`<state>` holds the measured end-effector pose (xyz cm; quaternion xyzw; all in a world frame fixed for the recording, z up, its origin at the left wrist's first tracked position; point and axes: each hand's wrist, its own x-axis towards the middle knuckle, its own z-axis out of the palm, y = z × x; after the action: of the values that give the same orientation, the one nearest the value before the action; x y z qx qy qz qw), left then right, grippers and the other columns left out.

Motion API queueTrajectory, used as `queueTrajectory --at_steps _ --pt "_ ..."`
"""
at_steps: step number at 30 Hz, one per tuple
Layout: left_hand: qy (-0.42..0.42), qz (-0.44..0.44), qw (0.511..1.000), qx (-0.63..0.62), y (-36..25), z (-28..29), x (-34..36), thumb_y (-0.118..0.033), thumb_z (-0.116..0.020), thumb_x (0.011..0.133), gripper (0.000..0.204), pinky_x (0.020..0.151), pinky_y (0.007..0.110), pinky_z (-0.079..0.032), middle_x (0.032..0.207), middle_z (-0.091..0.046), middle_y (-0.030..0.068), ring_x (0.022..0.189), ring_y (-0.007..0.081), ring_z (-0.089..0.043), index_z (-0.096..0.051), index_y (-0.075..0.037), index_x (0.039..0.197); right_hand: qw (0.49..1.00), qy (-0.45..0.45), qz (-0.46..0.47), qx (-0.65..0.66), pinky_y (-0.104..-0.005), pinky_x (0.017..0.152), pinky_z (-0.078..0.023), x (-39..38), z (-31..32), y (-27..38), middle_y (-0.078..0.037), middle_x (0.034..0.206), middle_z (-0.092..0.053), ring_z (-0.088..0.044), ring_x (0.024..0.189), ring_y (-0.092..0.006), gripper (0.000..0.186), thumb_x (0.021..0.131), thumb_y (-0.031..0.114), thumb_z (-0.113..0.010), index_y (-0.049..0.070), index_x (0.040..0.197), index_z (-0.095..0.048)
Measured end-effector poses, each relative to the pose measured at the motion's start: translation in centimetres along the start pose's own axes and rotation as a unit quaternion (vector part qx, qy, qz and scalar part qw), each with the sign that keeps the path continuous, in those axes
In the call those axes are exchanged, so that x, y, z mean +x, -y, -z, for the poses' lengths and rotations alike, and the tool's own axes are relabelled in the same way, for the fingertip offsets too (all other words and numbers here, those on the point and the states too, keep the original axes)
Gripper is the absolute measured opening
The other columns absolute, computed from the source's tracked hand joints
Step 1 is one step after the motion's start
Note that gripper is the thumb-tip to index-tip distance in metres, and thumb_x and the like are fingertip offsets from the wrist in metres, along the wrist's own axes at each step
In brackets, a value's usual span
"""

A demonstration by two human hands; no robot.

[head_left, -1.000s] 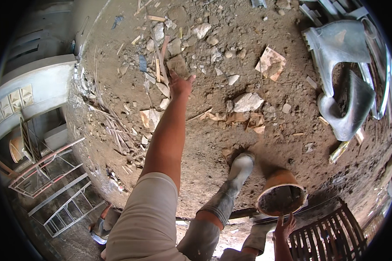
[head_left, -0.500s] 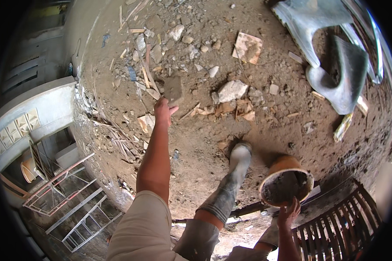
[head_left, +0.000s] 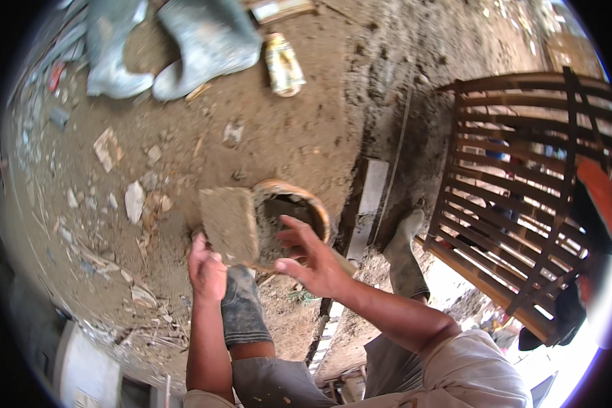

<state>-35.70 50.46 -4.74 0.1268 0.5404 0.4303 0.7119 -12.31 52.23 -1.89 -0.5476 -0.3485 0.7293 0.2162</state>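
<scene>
My left hand (head_left: 207,269) grips a flat, dusty brick (head_left: 228,224) by its lower edge and holds it upright in front of me. Beside it my right hand (head_left: 311,256) is spread open, fingers apart, just right of the brick and over a round orange pan (head_left: 318,211) holding grey mortar. The pan sits on the dirt ground next to my left rubber boot (head_left: 241,307). My right boot (head_left: 404,255) stands further right.
Another person's grey rubber boots (head_left: 177,41) stand at the top. A crushed can (head_left: 283,64) lies near them. Rubble and brick chips (head_left: 134,200) litter the left. A brown metal grille (head_left: 523,197) stands at right. A white plank (head_left: 367,207) lies by a trench.
The view swung right from the rubble. My left hand has pulled back holding the brick it reached for. My right hand has left the pan's rim and opened beside the brick.
</scene>
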Motion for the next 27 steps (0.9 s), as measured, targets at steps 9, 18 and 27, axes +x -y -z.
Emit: queueTrajectory --at_steps 9,18,27 --pt "0.170 0.103 0.964 0.176 5.7 -19.5 7.3 -0.012 -0.064 0.088 0.061 0.097 0.034 -0.048 0.125 -0.056 0.0147 0.113 0.0200 -0.058 -0.035 0.004 0.139 0.986 -0.107 0.017 0.123 -0.0332 0.097 -0.045 -1.3 15.5 -4.5 -0.016 0.119 -0.060 -0.057 0.111 -0.0205 0.052 0.093 0.021 -0.066 -0.002 0.135 -0.048" --pt "0.036 0.116 0.936 0.330 19.3 -29.6 24.8 -0.009 -0.061 0.092 0.052 0.074 0.036 -0.057 0.118 -0.063 0.0118 0.100 0.0216 -0.065 -0.042 0.001 0.139 0.956 -0.257 -0.143 -0.003 -0.0385 0.088 -0.052 -11.0 21.2 -10.4 -0.021 0.120 -0.061 -0.064 0.102 -0.0282 0.050 0.093 0.024 -0.063 0.004 0.136 -0.048" --pt "-0.017 0.095 0.814 0.573 29.1 -32.1 33.7 -0.013 -0.064 0.093 0.059 0.083 0.048 -0.055 0.127 -0.057 0.0210 0.110 0.0318 -0.060 -0.038 -0.004 0.145 0.975 -0.102 -0.191 0.058 -0.0324 0.078 -0.056 -14.9 17.8 -13.3 -0.016 0.121 -0.060 -0.067 0.093 -0.0231 0.041 0.092 0.016 -0.065 0.004 0.129 -0.053"
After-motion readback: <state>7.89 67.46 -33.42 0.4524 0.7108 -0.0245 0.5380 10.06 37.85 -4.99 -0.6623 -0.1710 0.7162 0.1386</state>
